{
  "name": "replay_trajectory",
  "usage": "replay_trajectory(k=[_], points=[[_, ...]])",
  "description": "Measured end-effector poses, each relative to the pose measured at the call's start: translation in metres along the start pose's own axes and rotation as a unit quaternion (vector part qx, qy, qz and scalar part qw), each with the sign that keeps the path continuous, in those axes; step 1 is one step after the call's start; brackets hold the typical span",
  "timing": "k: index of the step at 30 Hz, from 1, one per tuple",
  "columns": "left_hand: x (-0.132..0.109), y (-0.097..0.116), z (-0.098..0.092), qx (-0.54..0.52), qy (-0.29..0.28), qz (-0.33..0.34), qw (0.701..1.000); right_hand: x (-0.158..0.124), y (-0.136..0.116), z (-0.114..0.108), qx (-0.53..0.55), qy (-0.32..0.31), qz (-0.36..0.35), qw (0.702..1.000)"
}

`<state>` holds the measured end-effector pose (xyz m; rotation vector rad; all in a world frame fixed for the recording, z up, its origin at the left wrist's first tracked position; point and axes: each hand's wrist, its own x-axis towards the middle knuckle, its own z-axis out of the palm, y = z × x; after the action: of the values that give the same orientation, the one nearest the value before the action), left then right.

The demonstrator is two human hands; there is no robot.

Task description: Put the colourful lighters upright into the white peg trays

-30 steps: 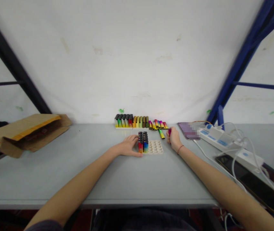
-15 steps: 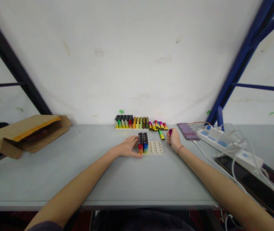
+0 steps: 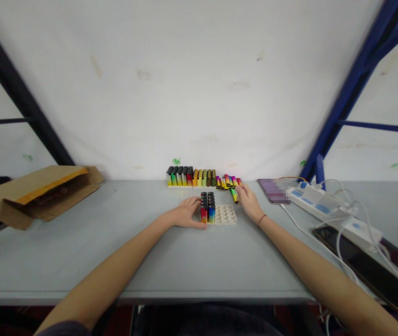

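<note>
My left hand point(image 3: 185, 214) spreads open beside upright lighters point(image 3: 204, 213) in a white tray point(image 3: 226, 214) on the tabletop point(image 3: 171, 270); my right hand point(image 3: 250, 204) is at a green-yellow lighter point(image 3: 233, 195), grip unclear. Blue power-strip labels point(image 3: 322, 208) are unreadably small.

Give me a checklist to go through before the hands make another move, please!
1. Left hand beside the near tray: ok, thumb at its front edge.
2. Black-topped lighters in that tray upright: ok.
3. Open holes in that tray: ok, on its right side.
4. Right hand gripping the green-and-yellow lighter: cannot tell; the fingers are right at it.
5. Loose lighters standing up: not ok, they lie in a heap.
6. Purple-screened phone apart from the right hand: ok.
</note>
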<state>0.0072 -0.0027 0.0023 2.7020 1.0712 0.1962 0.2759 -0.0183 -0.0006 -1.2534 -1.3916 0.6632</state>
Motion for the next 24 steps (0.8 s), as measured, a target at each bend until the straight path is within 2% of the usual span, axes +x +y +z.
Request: replay_trajectory(k=[4, 7, 11, 17, 19, 24], points=[[0.000, 0.000, 0.001, -0.001, 0.005, 0.000, 1.000, -0.010, -0.018, -0.003, -0.151, -0.043, -0.124, 0.980], [0.001, 0.000, 0.002, 0.000, 0.004, -0.001, 1.000, -0.014, -0.028, -0.002, -0.172, -0.080, -0.157, 0.969], [0.002, -0.002, 0.002, -0.002, -0.008, -0.008, 1.000, -0.016, -0.031, 0.003, -0.100, -0.082, -0.159, 0.979], [0.002, -0.003, 0.001, -0.011, -0.006, -0.003, 1.000, -0.015, -0.018, 0.012, 0.018, -0.099, -0.098, 0.990], [0.002, -0.003, 0.001, -0.011, -0.008, -0.002, 1.000, -0.017, -0.016, 0.015, 0.007, -0.105, -0.105, 0.989], [0.002, -0.004, 0.003, -0.014, 0.000, -0.001, 1.000, -0.023, -0.020, 0.020, -0.127, -0.144, -0.158, 0.968]])
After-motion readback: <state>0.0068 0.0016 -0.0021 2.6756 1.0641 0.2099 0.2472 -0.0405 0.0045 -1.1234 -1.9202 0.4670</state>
